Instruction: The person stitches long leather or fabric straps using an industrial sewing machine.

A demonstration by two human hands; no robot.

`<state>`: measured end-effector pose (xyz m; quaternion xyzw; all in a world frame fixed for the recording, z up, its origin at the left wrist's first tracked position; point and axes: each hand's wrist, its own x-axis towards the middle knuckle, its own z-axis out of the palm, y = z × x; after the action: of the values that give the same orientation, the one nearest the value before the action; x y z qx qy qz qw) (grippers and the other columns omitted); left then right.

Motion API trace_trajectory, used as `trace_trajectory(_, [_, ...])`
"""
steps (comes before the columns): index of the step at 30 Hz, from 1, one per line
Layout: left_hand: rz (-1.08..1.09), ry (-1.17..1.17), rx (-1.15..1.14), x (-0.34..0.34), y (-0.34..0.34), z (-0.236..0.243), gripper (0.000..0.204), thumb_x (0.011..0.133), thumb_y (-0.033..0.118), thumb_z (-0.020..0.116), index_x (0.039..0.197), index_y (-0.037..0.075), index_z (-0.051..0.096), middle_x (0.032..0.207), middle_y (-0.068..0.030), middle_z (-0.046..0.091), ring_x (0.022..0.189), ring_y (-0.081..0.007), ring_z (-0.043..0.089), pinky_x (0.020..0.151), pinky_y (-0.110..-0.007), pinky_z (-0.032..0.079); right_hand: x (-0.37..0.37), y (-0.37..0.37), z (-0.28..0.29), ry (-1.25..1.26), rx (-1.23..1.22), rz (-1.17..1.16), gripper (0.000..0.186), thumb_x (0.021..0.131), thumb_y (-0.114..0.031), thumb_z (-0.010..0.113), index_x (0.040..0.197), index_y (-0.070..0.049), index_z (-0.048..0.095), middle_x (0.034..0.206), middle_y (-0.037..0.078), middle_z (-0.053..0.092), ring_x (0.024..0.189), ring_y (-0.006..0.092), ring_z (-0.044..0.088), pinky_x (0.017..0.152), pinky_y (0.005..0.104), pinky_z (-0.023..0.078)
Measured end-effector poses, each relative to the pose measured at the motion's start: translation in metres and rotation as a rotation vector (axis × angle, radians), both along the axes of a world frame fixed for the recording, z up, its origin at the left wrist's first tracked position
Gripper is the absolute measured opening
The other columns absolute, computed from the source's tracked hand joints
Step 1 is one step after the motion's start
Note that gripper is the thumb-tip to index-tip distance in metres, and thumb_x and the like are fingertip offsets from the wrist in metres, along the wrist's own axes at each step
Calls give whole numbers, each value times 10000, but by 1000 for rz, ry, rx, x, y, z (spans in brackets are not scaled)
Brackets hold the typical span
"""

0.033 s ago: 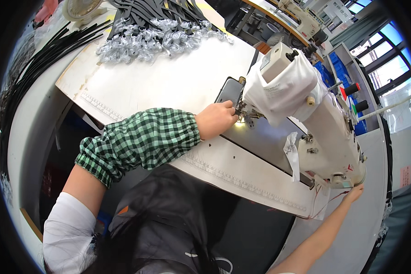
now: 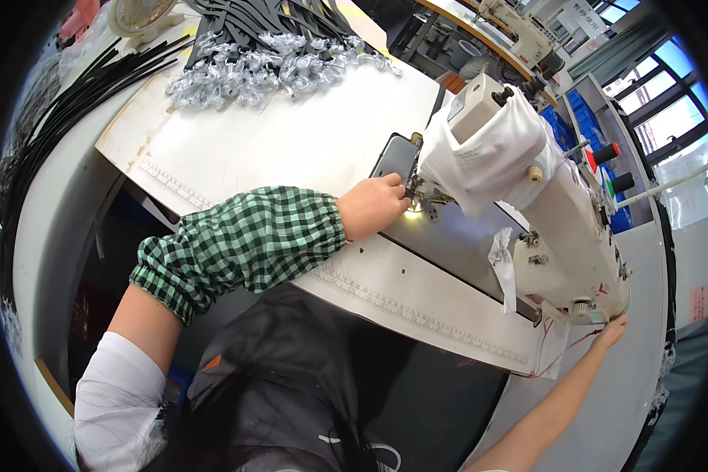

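Note:
A white sewing machine (image 2: pixel 558 236) stands at the right of the table, a white cloth (image 2: pixel 484 161) draped over its head. My left hand (image 2: pixel 374 208), its arm in a green checked sleeve, is by the needle area, where a small lamp glows. Its fingers are pinched together at a small dark bit; what they hold is too small to name. Just beyond lies a dark metal plate (image 2: pixel 397 155). My right hand (image 2: pixel 610 332) reaches to the machine's right end, low by the wheel. Its fingers are mostly hidden behind the machine.
Black straps with clear plastic-wrapped ends (image 2: pixel 267 71) are heaped on the far part of the white table (image 2: pixel 236 141). Long black cords (image 2: pixel 63 118) hang at the left. A white strip (image 2: pixel 503 263) hangs on the machine. Thread spools (image 2: pixel 606 153) stand at the right.

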<state>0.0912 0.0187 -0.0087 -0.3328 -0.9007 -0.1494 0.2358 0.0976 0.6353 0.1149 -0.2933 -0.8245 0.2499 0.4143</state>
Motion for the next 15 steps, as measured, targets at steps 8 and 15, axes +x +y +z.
trace_trajectory(8, [-30, -27, 28, -4, 3, 0, 156, 688, 76, 567, 828, 15, 597, 808, -47, 568, 854, -206, 504, 722, -277, 474, 5, 17, -14, 181, -346, 173, 440, 931, -343, 372, 1121, 41, 474, 1085, 133, 550, 924, 211, 545, 779, 317, 454])
trace_trajectory(15, [-45, -38, 26, -5, 2, 2, 184, 691, 61, 563, 863, 11, 608, 832, -51, 580, 858, -206, 506, 726, -281, 474, 11, 3, -27, 252, -325, 68, 512, 931, -377, 330, 1152, 59, 483, 1146, 159, 531, 1009, 242, 525, 850, 336, 422])
